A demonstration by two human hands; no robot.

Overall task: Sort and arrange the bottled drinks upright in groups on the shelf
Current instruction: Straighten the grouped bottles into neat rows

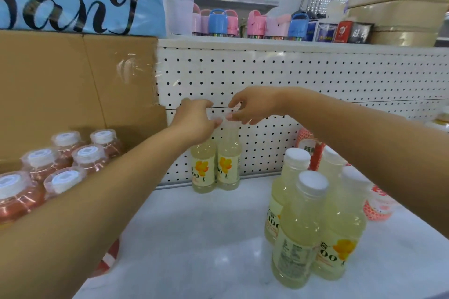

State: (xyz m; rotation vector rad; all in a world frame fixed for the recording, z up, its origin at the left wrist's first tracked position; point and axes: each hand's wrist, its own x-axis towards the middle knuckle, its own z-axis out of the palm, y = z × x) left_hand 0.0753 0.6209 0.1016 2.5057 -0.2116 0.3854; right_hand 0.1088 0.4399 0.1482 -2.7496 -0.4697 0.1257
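Left hand (194, 121) grips the top of one yellow bottle (203, 172), right hand (252, 107) pinches the cap of the second bottle (228, 167) beside it (both upright), at the back of the shelf (194, 238) against the pegboard (267, 75).

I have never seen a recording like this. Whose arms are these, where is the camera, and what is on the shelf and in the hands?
There is no machine here. A person wears one camera on the head, so you look forward and down along their two bare arms. The left hand covers the top of the left bottle and seems to grip it. The right hand seems to pinch the cap of the right bottle. Both bottles hold pale yellow drink and stand upright against the pegboard at the back of the white shelf. More yellow bottles stand in a group at the front right. On the left, wrapped pink bottles sit in front of cardboard.
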